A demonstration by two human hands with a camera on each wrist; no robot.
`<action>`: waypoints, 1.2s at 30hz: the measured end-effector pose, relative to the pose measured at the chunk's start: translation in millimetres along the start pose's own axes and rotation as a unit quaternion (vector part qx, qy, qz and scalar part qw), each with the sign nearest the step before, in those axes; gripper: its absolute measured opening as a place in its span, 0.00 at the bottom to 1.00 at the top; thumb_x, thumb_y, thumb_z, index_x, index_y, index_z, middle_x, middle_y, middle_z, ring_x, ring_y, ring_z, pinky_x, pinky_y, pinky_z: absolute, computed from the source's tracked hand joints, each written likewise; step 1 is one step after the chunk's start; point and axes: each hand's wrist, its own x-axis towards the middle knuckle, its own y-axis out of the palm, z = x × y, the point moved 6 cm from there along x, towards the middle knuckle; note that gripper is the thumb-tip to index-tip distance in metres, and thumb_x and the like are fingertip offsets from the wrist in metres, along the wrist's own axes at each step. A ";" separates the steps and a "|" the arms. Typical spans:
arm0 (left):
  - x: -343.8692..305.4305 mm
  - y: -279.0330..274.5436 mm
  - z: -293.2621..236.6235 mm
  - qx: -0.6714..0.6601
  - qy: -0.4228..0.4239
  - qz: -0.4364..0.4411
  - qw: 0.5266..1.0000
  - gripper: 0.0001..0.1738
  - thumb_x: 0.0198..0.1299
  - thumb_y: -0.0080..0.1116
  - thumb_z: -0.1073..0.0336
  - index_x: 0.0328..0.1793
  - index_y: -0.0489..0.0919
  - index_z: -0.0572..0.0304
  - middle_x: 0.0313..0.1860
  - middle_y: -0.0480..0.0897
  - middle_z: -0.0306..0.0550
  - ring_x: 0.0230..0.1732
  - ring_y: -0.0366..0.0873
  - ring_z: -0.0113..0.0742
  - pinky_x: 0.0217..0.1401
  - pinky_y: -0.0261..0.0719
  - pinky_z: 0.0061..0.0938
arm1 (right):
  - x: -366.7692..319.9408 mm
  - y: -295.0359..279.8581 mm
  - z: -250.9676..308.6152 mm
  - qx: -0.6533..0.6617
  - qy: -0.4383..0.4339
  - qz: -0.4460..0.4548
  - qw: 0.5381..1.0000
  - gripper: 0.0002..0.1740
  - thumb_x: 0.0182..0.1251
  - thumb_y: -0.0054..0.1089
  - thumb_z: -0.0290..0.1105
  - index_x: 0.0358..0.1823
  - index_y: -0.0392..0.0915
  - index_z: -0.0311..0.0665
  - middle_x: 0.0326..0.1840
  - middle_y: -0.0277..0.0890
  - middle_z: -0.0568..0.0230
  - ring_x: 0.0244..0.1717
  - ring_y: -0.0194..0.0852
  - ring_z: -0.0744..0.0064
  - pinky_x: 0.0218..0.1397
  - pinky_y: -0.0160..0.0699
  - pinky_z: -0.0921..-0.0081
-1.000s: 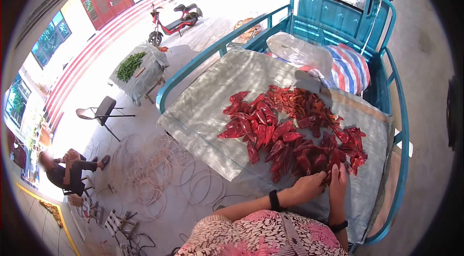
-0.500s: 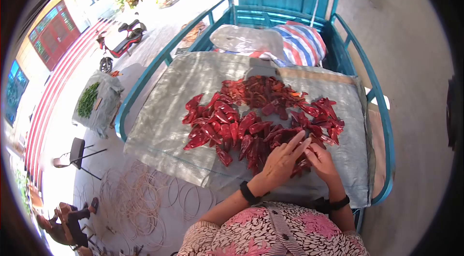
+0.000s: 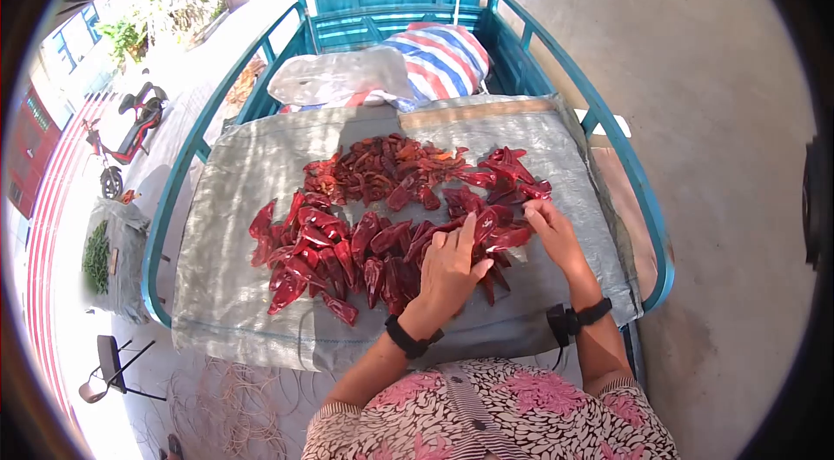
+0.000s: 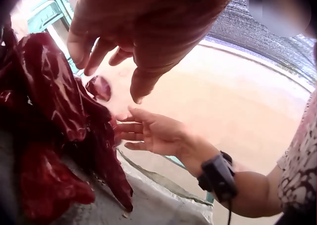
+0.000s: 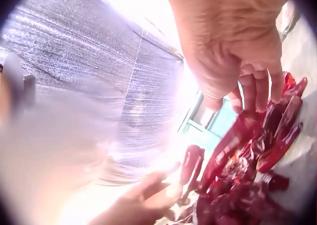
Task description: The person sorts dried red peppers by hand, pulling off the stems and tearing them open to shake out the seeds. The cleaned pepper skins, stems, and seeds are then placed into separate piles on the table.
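Dark red dried peppers (image 3: 334, 264) lie heaped on a grey woven sheet (image 3: 226, 286) in the head view. My left hand (image 3: 450, 271) is over the near right part of the heap, its fingers extended and thumb apart. To its right, my right hand (image 3: 558, 241) reaches into the peppers at the right end, fingertips right at them. Seen from the left wrist, the right hand (image 4: 161, 133) has nearly straight, spread fingers beside red peppers. Glossy peppers (image 4: 52, 86) fill that view's left side. In the right wrist view, the fingers (image 5: 261, 88) hang loosely over a long pepper (image 5: 233, 140).
Smaller orange-red pepper pieces (image 3: 382, 166) form a pile farther back. Behind the sheet, a striped sack (image 3: 443, 60) and a clear plastic bag (image 3: 339, 78) rest in a teal cargo bed with side rails (image 3: 599, 104). A folding chair (image 3: 113, 364) and a scooter (image 3: 130, 125) stand at left.
The head view has turned rightward. My hands, close together at the near peppers one second ago, have moved apart, with the right hand now at the right-hand peppers.
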 end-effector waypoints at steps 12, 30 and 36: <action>-21.8 19.2 4.7 -0.042 0.059 0.077 0.994 0.17 0.59 0.66 0.71 0.56 0.82 0.58 0.55 0.83 0.47 0.58 0.75 0.52 0.64 0.74 0.43 | 42.9 -25.8 -52.6 -0.391 0.054 -0.062 0.917 0.23 0.63 0.64 0.30 0.61 0.78 0.49 0.57 0.77 0.55 0.62 0.75 0.48 0.61 0.79 0.52; -1.1 6.0 7.7 0.041 0.017 0.044 0.998 0.22 0.56 0.69 0.71 0.59 0.85 0.52 0.56 0.84 0.41 0.54 0.79 0.46 0.59 0.77 0.36 | -35.6 32.3 36.0 0.120 0.071 0.176 0.974 0.17 0.79 0.57 0.40 0.58 0.77 0.36 0.44 0.79 0.57 0.44 0.82 0.72 0.46 0.80 0.70; 14.3 -8.1 16.2 0.014 -0.032 -0.048 0.998 0.21 0.63 0.67 0.66 0.63 0.81 0.57 0.53 0.81 0.50 0.40 0.80 0.44 0.48 0.81 0.36 | 20.9 -4.1 0.6 -0.331 0.025 -0.063 0.941 0.20 0.67 0.66 0.39 0.58 0.79 0.43 0.56 0.76 0.51 0.50 0.83 0.51 0.54 0.83 0.58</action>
